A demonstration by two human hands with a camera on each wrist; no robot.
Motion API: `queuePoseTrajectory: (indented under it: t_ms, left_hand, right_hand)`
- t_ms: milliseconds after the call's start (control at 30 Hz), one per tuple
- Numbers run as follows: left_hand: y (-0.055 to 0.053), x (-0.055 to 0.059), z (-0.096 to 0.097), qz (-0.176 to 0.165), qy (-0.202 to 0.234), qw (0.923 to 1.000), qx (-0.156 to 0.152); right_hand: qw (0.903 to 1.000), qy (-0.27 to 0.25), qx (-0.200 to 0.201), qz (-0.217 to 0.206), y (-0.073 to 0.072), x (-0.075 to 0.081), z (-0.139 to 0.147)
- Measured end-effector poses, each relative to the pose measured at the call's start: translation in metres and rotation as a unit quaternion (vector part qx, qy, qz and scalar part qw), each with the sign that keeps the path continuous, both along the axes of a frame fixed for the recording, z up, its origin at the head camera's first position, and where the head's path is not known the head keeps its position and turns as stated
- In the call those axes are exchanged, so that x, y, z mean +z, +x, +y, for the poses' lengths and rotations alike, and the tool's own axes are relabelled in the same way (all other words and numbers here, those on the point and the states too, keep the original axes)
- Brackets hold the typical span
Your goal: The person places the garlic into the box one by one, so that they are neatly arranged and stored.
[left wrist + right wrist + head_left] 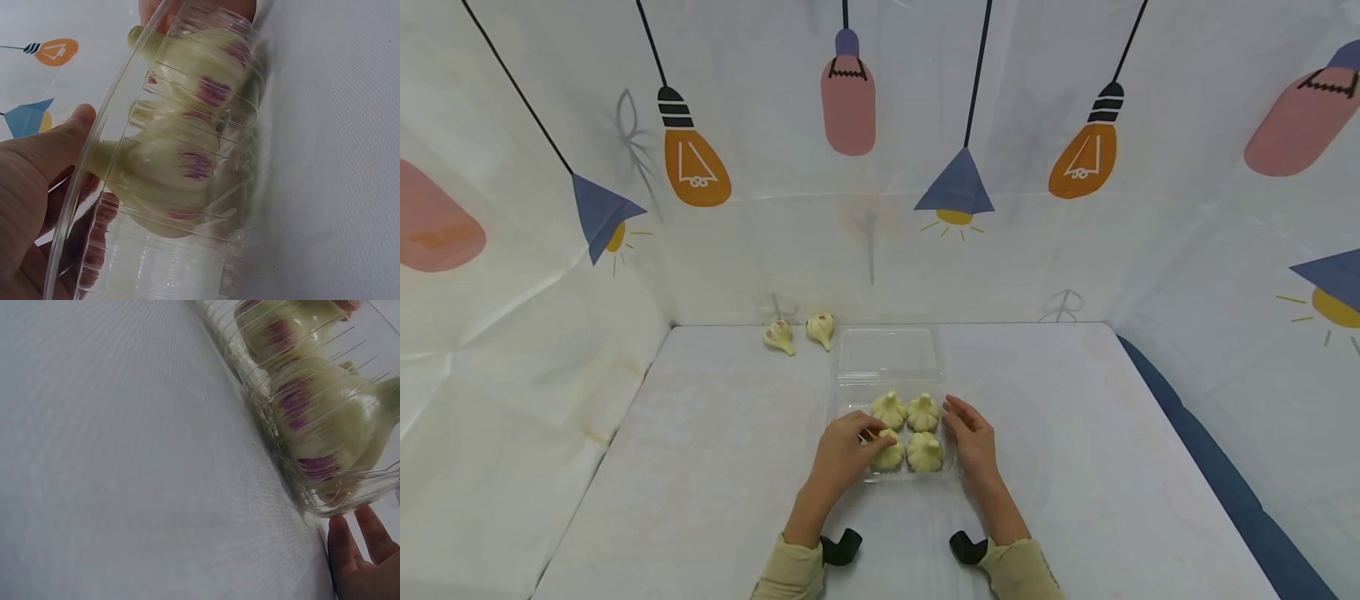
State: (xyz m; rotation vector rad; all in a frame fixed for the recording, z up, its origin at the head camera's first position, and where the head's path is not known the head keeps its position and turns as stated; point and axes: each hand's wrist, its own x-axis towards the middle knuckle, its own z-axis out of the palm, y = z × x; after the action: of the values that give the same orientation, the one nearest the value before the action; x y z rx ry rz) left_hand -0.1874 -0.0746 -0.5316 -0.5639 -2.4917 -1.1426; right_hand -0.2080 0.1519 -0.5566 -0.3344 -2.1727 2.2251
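My left hand [842, 454] is over the front-left garlic bulb [889, 457] in a clear plastic clamshell box [837, 410], fingers and thumb curled about its top. In the left wrist view, its fingers [103, 231] show through the box wall beside that garlic, and the thumb lies near the stem. Three more pale bulbs with purple streaks fill the box: the front-right garlic [925, 454] and two behind. Beside the box's right wall is my right hand [976, 450]. Its fingertips [340, 525] touch the outside corner, with the fingers extended.
The box's transparent lid [886, 354] lies folded back behind it. Two loose garlic bulbs, one on the left [778, 337] and one nearer the lid [821, 330], lie at the table's back edge. A lamp-printed sheet [895, 250] hangs behind the white table [730, 450].
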Motion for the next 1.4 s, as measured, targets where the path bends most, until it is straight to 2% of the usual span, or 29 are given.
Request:
queuePoseTrajectory:
  t_ms: [500,900,1400]
  left_hand:
    - [0.0009,-0.0024,0.0032,-0.011,-0.006,0.9997,-0.022]
    - [0.0002,-0.0032,0.0045,-0.021,-0.013,0.9996,-0.015]
    - [0.0006,-0.0041,0.0022,-0.028,-0.012,0.9994,-0.013]
  right_hand:
    - [1.0000,-0.007,-0.001,0.006,0.0005,-0.0031,0.0000]
    - [1.0000,0.000,-0.003,0.008,0.0000,-0.0046,0.0000]
    - [0.9999,-0.014,-0.003,0.005,0.0008,-0.0015,-0.0020]
